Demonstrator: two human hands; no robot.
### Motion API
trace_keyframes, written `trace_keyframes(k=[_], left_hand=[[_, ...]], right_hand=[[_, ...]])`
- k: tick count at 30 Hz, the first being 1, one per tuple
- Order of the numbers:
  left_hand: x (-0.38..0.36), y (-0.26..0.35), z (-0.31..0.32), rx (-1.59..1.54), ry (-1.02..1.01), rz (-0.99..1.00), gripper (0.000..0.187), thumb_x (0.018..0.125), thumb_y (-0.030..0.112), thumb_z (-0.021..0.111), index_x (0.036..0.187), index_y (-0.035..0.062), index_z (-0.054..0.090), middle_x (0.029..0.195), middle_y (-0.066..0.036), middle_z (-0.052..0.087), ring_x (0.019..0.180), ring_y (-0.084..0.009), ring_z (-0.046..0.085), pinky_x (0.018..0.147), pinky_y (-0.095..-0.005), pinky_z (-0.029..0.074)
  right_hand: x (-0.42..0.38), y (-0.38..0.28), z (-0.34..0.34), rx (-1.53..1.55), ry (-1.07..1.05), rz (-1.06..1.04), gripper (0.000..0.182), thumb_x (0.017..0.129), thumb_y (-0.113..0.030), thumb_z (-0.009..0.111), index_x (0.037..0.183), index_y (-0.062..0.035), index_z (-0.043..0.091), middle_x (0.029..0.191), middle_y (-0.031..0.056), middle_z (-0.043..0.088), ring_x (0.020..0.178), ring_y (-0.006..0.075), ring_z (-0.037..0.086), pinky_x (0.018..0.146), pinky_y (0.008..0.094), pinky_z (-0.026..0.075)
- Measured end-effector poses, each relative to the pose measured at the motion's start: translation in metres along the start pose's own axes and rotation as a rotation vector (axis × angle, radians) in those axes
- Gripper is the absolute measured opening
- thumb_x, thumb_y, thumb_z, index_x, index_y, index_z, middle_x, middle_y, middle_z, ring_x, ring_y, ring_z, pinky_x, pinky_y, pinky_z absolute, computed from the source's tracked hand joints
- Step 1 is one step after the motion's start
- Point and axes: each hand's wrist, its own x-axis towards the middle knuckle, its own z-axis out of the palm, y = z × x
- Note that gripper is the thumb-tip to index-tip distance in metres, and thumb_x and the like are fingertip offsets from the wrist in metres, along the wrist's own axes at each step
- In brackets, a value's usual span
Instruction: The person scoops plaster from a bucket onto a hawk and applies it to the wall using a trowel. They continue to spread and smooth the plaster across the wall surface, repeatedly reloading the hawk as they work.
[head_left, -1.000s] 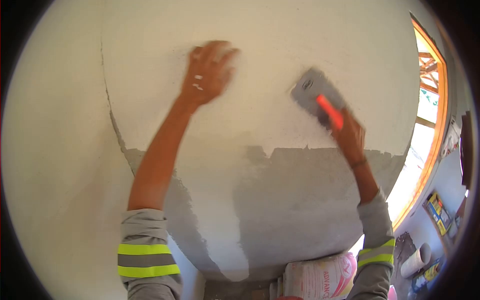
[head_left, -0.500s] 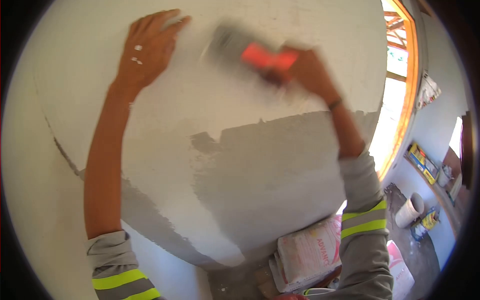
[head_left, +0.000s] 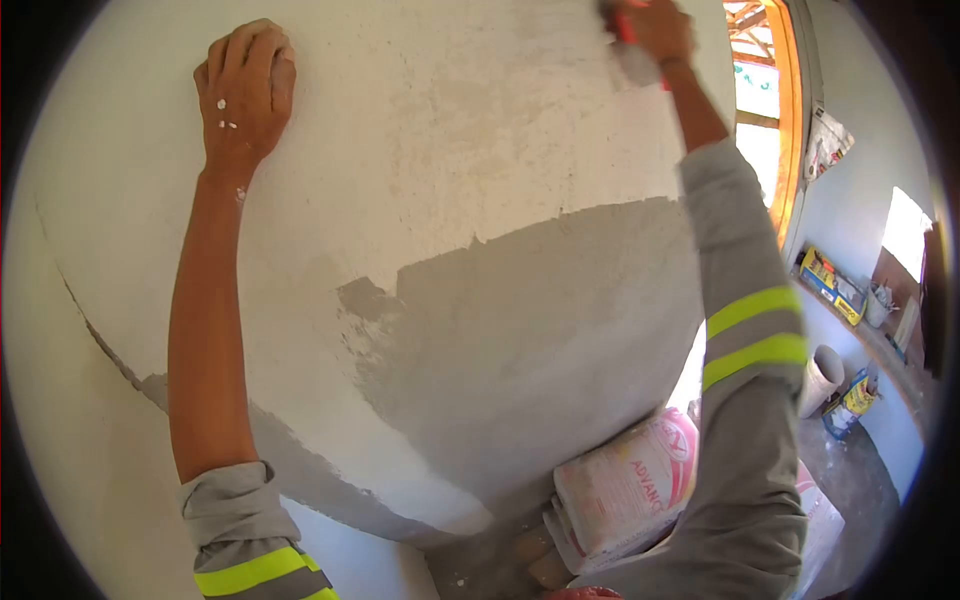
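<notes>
My right hand (head_left: 660,32) grips the red handle of a trowel (head_left: 626,28) at the top of the view. The trowel's grey blade is blurred and partly cut off by the frame's edge. It is held against or close to the pale wall (head_left: 480,130); contact cannot be told. My left hand (head_left: 247,90) is on the upper left of the wall, its fingers curled in, with white specks on its back. Nothing shows in it. A darker grey coat (head_left: 530,300) covers the lower wall, with a ragged upper edge below both hands.
Printed bags (head_left: 625,480) are stacked on the floor at the wall's foot. To the right are an orange-framed opening (head_left: 790,110), a ledge holding a yellow-blue box (head_left: 832,285), a white bucket (head_left: 822,375) and a yellow-blue bag (head_left: 850,405). A dark crack (head_left: 100,345) runs along the left.
My right hand has swept the trowel up and right across the wall. My left hand has shifted slightly left, and its fingers have gone from stretched to curled. The view has shifted a little.
</notes>
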Motion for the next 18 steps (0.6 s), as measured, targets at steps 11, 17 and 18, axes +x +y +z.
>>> trace_keyframes(k=[11, 17, 18], left_hand=[[-0.001, 0.0, 0.012, 0.205, -0.044, 0.036, 0.019, 0.097, 0.025, 0.053, 0.109, 0.0135, 0.063, 0.12, -0.001, 0.063, 0.112, -0.0245, 0.055, 0.098, -0.0456, 0.039], [0.017, 0.008, -0.015, 0.116, -0.242, -0.019, 0.023, 0.098, 0.025, 0.053, 0.111, 0.0096, 0.063, 0.116, -0.006, 0.062, 0.108, -0.0266, 0.056, 0.097, -0.0446, 0.041], [0.018, 0.012, -0.031, -0.022, -0.246, -0.07, 0.022, 0.098, 0.024, 0.053, 0.11, 0.0087, 0.063, 0.114, -0.005, 0.062, 0.106, -0.0258, 0.057, 0.096, -0.043, 0.041]], right_hand=[[-0.263, 0.082, 0.099, 0.102, -0.155, -0.991, 0.028, 0.083, -0.035, 0.072, 0.097, -0.0122, 0.062, 0.094, 0.009, 0.069, 0.085, 0.0264, 0.068, 0.069, 0.0393, 0.054], [-0.437, 0.215, 0.074, -0.007, -0.662, -0.663, 0.022, 0.084, -0.024, 0.07, 0.097, -0.008, 0.061, 0.091, 0.0088, 0.066, 0.084, 0.0293, 0.066, 0.072, 0.0419, 0.053], [-0.446, 0.231, 0.064, 0.028, -0.655, -0.572, 0.025, 0.083, -0.025, 0.071, 0.1, -0.0075, 0.062, 0.093, 0.0099, 0.067, 0.085, 0.0306, 0.066, 0.073, 0.0422, 0.054]])
